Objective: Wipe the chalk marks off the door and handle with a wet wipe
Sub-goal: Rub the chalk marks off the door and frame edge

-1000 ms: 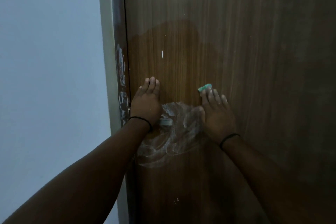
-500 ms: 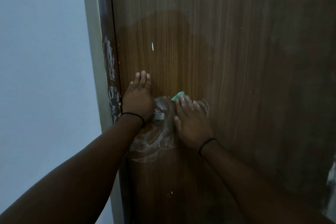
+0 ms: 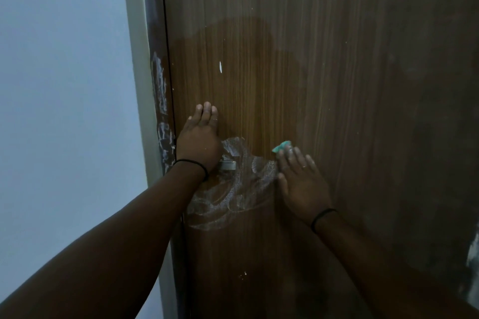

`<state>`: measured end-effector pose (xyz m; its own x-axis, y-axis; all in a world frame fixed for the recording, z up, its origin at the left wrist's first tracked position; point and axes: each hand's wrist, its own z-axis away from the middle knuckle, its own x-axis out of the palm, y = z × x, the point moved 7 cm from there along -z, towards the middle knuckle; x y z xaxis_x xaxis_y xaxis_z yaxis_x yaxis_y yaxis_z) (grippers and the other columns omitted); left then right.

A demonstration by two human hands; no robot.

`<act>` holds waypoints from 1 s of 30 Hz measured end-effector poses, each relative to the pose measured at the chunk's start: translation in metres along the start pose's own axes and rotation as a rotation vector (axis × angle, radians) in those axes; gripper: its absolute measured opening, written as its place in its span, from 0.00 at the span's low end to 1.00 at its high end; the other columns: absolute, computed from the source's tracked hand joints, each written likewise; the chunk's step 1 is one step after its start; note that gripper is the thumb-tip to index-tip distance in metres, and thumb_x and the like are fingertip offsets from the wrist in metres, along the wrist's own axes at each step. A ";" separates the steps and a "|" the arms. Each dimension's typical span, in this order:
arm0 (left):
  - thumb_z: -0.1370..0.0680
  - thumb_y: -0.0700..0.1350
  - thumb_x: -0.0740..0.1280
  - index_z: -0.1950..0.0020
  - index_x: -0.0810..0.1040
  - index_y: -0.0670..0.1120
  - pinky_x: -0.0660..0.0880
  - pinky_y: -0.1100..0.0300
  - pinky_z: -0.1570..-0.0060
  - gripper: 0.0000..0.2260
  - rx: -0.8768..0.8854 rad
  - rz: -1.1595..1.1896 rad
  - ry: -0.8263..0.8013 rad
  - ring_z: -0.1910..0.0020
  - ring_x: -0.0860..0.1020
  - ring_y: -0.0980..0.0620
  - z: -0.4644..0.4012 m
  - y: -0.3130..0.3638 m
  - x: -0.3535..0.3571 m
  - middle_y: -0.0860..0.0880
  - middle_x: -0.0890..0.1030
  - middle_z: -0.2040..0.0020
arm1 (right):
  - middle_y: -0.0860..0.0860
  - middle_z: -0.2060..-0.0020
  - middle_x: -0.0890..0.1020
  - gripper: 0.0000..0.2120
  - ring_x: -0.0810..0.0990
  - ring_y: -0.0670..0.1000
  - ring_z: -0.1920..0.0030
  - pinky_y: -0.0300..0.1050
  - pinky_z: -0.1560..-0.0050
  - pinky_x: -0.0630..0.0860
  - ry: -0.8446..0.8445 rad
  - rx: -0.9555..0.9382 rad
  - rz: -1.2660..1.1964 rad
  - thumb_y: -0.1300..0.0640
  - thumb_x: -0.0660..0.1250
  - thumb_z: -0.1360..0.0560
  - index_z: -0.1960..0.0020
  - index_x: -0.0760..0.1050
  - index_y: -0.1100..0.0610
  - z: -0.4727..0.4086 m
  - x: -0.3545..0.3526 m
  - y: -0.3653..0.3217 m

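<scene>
A green wet wipe (image 3: 282, 145) is being pressed flat under the right hand (image 3: 302, 181) at frame centre, beside chalk marks (image 3: 234, 191); the wooden door (image 3: 337, 85) is being steadied by the flat left hand (image 3: 199, 140). Overlapping, firm strokes are being advised.

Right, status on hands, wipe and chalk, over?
Left hand flat on brown wooden door. Right hand presses green wet wipe. White chalk smears remain.

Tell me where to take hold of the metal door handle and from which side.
Grip the free end of the handle, which sticks out to the right of the left hand resting flat over its other end. Come from the right; the door frame likely crowds the left.
</scene>
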<state>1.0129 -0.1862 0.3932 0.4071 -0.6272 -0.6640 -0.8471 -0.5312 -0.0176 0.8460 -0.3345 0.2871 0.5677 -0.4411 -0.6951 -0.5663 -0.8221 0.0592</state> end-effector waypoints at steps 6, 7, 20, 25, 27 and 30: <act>0.18 0.45 0.56 0.21 0.51 0.40 0.50 0.50 0.24 0.28 -0.028 0.002 -0.009 0.21 0.48 0.44 0.000 0.002 0.003 0.42 0.51 0.20 | 0.56 0.21 0.52 0.28 0.47 0.53 0.21 0.51 0.22 0.46 0.057 0.055 -0.086 0.47 0.45 0.17 0.21 0.50 0.59 -0.025 -0.008 -0.018; 0.19 0.46 0.56 0.21 0.51 0.41 0.51 0.50 0.24 0.28 -0.027 0.000 -0.007 0.22 0.49 0.44 0.000 0.002 0.003 0.42 0.52 0.21 | 0.55 0.21 0.51 0.28 0.46 0.52 0.21 0.51 0.22 0.45 0.018 0.009 -0.080 0.46 0.45 0.17 0.21 0.49 0.58 -0.017 -0.002 -0.024; 0.19 0.44 0.56 0.21 0.52 0.40 0.52 0.49 0.24 0.28 -0.018 -0.021 -0.015 0.22 0.50 0.44 0.004 0.005 0.002 0.42 0.53 0.21 | 0.53 0.21 0.48 0.28 0.42 0.50 0.21 0.52 0.22 0.44 -0.084 -0.005 -0.087 0.46 0.44 0.17 0.20 0.45 0.56 0.009 0.014 -0.033; 0.18 0.47 0.55 0.21 0.48 0.41 0.50 0.50 0.24 0.28 0.009 -0.035 -0.026 0.21 0.48 0.44 0.008 0.004 0.001 0.42 0.49 0.20 | 0.56 0.21 0.51 0.28 0.46 0.53 0.21 0.53 0.22 0.46 -0.017 0.184 -0.070 0.47 0.43 0.17 0.21 0.48 0.59 0.015 0.014 -0.003; 0.18 0.47 0.55 0.21 0.47 0.41 0.50 0.50 0.24 0.28 -0.016 0.018 -0.010 0.21 0.48 0.44 0.014 0.008 0.002 0.42 0.49 0.20 | 0.56 0.21 0.50 0.29 0.45 0.53 0.21 0.53 0.22 0.46 0.013 0.165 -0.111 0.46 0.43 0.17 0.21 0.47 0.60 -0.004 0.008 -0.022; 0.18 0.44 0.55 0.22 0.55 0.40 0.55 0.48 0.25 0.25 -0.004 0.076 0.086 0.22 0.55 0.44 0.031 0.015 -0.002 0.41 0.57 0.22 | 0.54 0.21 0.50 0.28 0.44 0.51 0.21 0.51 0.22 0.44 -0.048 0.031 -0.107 0.46 0.44 0.17 0.21 0.47 0.58 0.004 0.018 -0.048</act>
<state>0.9886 -0.1754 0.3707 0.3696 -0.7122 -0.5969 -0.8755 -0.4822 0.0332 0.8809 -0.3020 0.2692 0.5969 -0.3329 -0.7300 -0.5226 -0.8517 -0.0389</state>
